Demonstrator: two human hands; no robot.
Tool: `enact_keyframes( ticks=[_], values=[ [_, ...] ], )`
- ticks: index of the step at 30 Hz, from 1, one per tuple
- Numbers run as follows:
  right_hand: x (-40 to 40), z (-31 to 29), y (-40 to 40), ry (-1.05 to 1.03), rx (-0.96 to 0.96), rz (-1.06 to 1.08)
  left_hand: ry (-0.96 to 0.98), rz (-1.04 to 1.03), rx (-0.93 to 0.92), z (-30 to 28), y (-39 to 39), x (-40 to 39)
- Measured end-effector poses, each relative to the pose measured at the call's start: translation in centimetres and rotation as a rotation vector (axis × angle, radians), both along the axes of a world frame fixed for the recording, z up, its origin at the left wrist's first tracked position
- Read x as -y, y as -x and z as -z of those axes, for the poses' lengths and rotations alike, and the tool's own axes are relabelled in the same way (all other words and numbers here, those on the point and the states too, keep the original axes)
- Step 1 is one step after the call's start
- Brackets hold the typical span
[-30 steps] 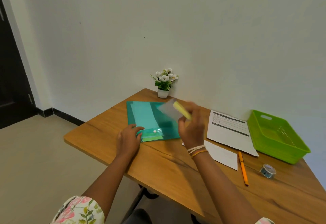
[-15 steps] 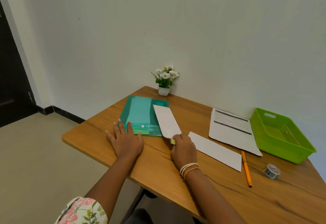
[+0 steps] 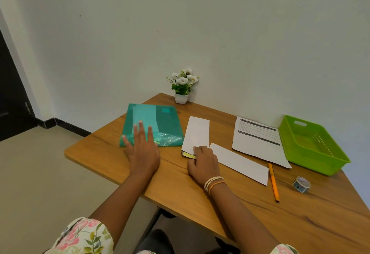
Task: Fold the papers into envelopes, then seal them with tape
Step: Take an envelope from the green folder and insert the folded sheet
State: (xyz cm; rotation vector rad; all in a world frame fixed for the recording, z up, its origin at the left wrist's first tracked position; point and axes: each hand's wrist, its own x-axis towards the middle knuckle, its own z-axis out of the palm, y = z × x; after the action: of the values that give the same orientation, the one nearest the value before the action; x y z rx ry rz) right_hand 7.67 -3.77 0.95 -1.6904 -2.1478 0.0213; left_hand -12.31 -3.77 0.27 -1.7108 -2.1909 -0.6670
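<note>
Early stage: two folded papers (image 3: 197, 133) lie mid-table, untaped; right hand (image 3: 203, 162) pinches the nearer one's bottom edge, left hand (image 3: 143, 149) flat on green folder (image 3: 160, 121), tape roll (image 3: 301, 184) untouched.

The scene is viewed by one head-worn camera, faced forward and down; the surface (image 3: 200, 189) is seen close, beyond the fingers (image 3: 140, 131).

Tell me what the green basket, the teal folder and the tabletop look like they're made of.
Green basket: looks like moulded plastic, matte lime, with a cut-out handle and rows of small holes in its base.
Teal folder: thin glossy plastic, probably; it is see-through, sheets show inside, and its near edge glints.
Tabletop: wood or wood-look laminate, smooth, with a brown grain pattern; which one cannot be told.
</note>
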Motion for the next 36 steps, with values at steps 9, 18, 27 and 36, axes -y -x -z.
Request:
enact_keyframes(
  ticks=[9,18,27,36],
  values=[
    [-2.0,-2.9,-7.2,0.060,-0.112,0.302,0.080,0.655,0.113,-1.6,-6.1,-1.4],
    [-4.1,-3.6,-10.1,0.481,0.022,0.332,0.301,0.712,0.088,-2.4,-7.7,-3.2],
    [-3.0,-2.9,-11.4,0.419,-0.471,0.471,0.067,0.652,-0.011,-0.9,-10.0,-2.6],
    [-0.3,-5.1,-10.7,0.546,-0.649,0.365,-0.109,0.522,0.389,-0.6,-11.5,-2.2]
  ],
)
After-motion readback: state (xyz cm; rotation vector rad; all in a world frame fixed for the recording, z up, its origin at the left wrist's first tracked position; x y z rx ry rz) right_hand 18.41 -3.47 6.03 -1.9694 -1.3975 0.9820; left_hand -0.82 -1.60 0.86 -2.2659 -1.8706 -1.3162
